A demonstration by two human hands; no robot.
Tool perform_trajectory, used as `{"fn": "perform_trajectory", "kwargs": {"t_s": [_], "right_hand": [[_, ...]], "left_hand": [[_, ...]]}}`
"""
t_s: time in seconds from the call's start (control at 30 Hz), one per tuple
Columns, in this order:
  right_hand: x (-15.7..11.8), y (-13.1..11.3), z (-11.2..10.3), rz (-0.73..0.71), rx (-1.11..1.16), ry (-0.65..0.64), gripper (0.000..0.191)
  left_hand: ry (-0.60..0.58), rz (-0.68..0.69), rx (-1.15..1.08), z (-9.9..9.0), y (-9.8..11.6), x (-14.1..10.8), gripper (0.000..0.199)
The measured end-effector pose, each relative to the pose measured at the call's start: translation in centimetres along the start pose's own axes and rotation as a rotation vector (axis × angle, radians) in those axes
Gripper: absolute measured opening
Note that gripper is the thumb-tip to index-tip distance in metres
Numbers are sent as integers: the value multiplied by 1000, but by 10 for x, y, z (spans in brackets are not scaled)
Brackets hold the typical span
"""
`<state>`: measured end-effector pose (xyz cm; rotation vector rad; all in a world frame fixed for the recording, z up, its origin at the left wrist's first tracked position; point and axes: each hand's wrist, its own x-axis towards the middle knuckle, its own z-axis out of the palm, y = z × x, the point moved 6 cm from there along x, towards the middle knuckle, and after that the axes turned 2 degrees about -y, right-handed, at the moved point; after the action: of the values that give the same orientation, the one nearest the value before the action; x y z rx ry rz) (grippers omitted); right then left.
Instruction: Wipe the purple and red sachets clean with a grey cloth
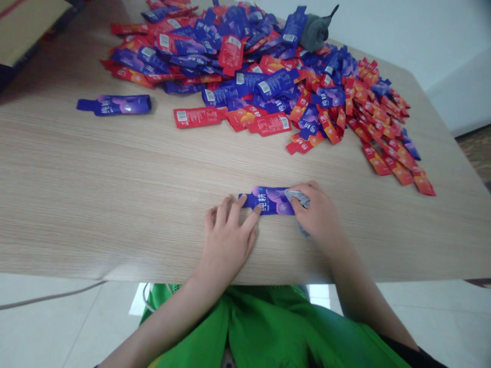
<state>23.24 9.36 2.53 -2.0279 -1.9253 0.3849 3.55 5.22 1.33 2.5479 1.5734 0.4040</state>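
A purple sachet (pixel 273 200) with white lettering lies flat on the table, its narrow neck pointing left. My left hand (pixel 229 235) rests beside it with fingers spread, the fingertips touching its neck end. At the sachet's right end, my right hand (pixel 315 212) grips a bunched grey cloth (pixel 298 196) that touches the printed face. Part of the cloth hangs below the right hand. Another purple sachet (pixel 123 105) lies alone at the upper left.
A large heap of red and purple sachets (pixel 230 56) covers the back of the table (pixel 115 194). A dark grey bundle (pixel 315 31) sits on the heap. At the upper left is a cardboard box (pixel 26 30). A cable (pixel 53 295) runs below the front edge.
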Motion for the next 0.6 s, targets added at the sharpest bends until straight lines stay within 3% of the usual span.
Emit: {"fn": "perform_trajectory", "kwargs": {"t_s": [0.27, 0.4, 0.5, 0.6], "right_hand": [[-6, 2, -3, 37, -31, 54, 17], [-10, 11, -6, 88, -59, 18, 20], [-11, 16, -13, 85, -72, -18, 18], [-9, 10, -26, 47, -39, 33, 13]], "left_hand": [[16, 3, -11, 0, -1, -1, 38], [12, 5, -10, 0, -1, -2, 37], [13, 12, -2, 0, -2, -2, 37], [2, 27, -1, 1, -2, -3, 38]]}}
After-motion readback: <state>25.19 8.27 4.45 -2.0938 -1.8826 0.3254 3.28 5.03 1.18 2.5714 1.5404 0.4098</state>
